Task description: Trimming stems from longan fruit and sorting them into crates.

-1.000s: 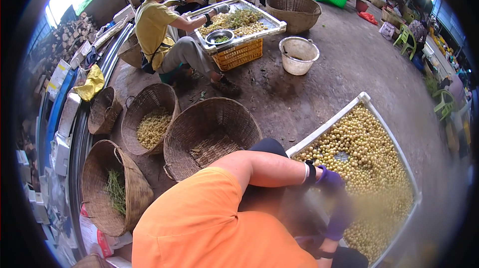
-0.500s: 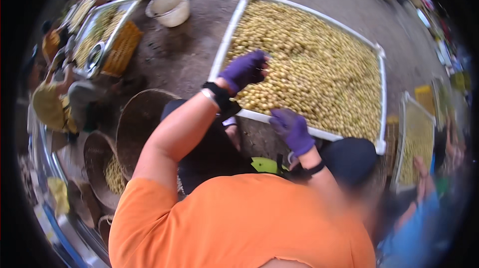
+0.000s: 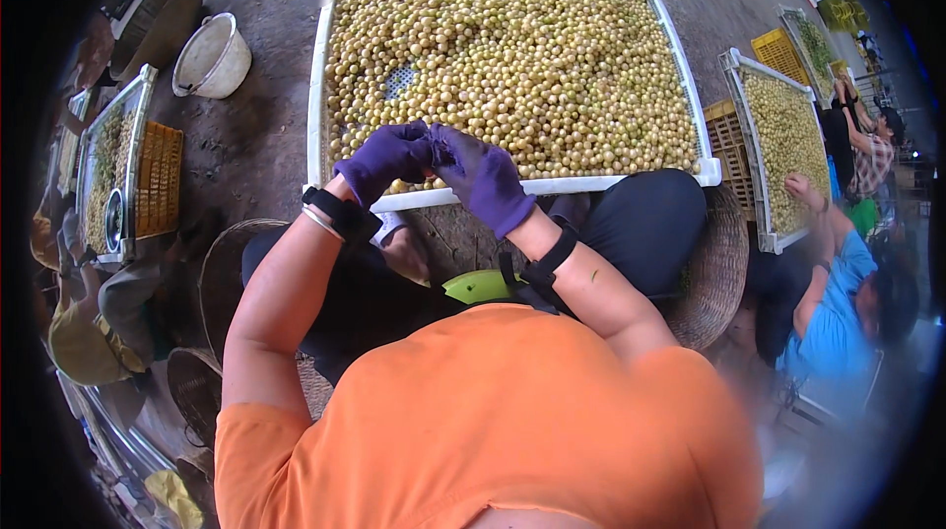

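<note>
Small round yellow-green fruits [image 3: 532, 56] fill a wide white-framed tray [image 3: 581, 185] in front of me. A patch of its perforated bottom [image 3: 399, 82] shows through on the left. Both hands wear purple gloves and meet over the tray's near edge, left of its middle. My left hand [image 3: 384, 165] is closed, its fingertips pressed against those of the other hand. My right hand [image 3: 483, 179] has its fingers curled and pinched together too. Whatever lies between the fingertips is hidden by the gloves.
Woven baskets [image 3: 724, 278] stand beside my legs. A white bucket [image 3: 219, 61] is on the floor at the left, near another tray on an orange crate [image 3: 160, 179]. At the right, a person in blue [image 3: 838, 283] reaches over a similar fruit tray [image 3: 783, 135].
My left hand has come back from over the fruits to the near edge. My right hand has moved left to meet it. The view has turned, so the tray sits straighter.
</note>
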Tool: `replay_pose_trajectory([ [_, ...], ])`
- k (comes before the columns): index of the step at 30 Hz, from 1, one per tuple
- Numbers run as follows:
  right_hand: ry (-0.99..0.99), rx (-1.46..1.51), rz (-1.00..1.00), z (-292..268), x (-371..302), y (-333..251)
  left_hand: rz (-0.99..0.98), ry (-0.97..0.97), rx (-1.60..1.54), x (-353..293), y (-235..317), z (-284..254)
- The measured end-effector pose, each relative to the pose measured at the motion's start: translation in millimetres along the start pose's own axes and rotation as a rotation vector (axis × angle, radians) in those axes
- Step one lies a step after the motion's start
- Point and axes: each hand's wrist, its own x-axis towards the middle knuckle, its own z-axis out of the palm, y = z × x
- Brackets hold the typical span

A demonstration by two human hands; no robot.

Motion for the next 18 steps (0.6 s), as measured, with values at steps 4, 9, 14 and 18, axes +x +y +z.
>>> replay_pose_trajectory([
  [4, 0.066, -0.191, 0.001, -12.1, 13.8, 35.3, 0.052, 0.089, -0.187, -2.5, 1.6, -5.3],
  [9, -0.097, -0.716, 0.643, -53.2, 27.8, 106.6, 0.081, 0.169, -0.427, -5.0, 7.4, -10.2],
  [14, -0.188, -0.716, 0.649, -25.7, 32.9, 110.0, 0.106, 0.146, -0.465, -3.2, 11.9, -11.1],
  [18, -0.422, -0.648, 0.461, -10.7, 30.5, 80.0, 0.123, 0.14, -0.548, 0.0, 13.9, -16.5],
])
